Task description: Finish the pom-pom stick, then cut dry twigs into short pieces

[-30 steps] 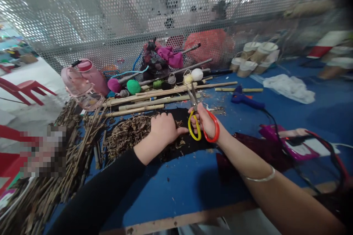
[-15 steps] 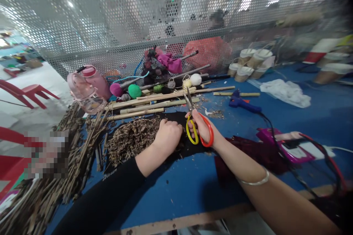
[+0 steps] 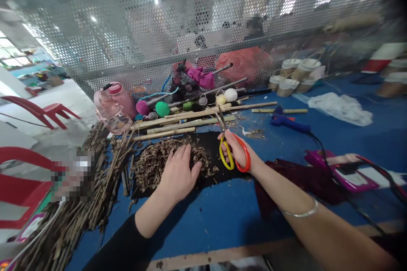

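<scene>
My left hand [image 3: 178, 173] lies flat, fingers spread, on a heap of dry brown plant scraps [image 3: 152, 159] that rests on a black cloth [image 3: 210, 144]. My right hand [image 3: 238, 152] holds scissors [image 3: 230, 146] with one yellow and one red handle loop. Their blades point away from me towards the bamboo sticks [image 3: 187, 120] and look closed. The scissors hover just right of the heap, over the black cloth.
The blue table [image 3: 216, 216] carries a pile of dry stalks [image 3: 85, 190] at left, a pink bottle [image 3: 112, 103], coloured balls and sticks by the perforated metal screen [image 3: 159, 29], a blue glue gun [image 3: 288, 120] with cable, white cloth [image 3: 340, 108], cups [image 3: 294, 70] and a magenta item [image 3: 337, 169].
My left hand went from a loose fist beside the scissors to a flat, spread hand laid further left on the heap. The right hand with the scissors hardly moved.
</scene>
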Demonstrator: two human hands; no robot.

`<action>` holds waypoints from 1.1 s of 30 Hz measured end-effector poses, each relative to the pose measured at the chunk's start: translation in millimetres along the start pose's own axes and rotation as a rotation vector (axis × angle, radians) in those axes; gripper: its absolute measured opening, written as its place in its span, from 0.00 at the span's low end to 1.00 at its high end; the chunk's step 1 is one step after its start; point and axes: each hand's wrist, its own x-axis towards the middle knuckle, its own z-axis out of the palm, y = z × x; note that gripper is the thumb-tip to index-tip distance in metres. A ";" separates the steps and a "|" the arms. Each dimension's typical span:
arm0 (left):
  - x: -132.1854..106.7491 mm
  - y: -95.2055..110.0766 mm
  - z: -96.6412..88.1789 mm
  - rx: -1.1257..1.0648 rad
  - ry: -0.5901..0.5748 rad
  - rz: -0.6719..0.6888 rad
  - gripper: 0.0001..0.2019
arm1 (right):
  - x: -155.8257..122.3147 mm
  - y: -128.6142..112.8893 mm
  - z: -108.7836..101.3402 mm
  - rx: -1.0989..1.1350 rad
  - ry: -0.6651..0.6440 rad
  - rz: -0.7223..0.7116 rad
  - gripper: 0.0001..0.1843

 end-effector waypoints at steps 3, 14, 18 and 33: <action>-0.7 -0.7 9.2 0.088 -0.063 0.024 0.27 | -1.3 -1.2 1.5 0.000 0.010 0.002 0.27; 11.2 -9.8 -8.8 -0.090 -0.059 0.003 0.24 | 0.6 4.2 -0.5 -0.001 -0.002 -0.008 0.28; 10.9 -1.3 -25.9 -0.180 0.085 -0.108 0.19 | 1.8 7.0 -0.6 0.010 -0.022 -0.020 0.28; 85.2 -18.5 -12.9 0.129 -0.298 -0.122 0.14 | 0.3 1.9 -1.5 -0.004 -0.022 0.003 0.25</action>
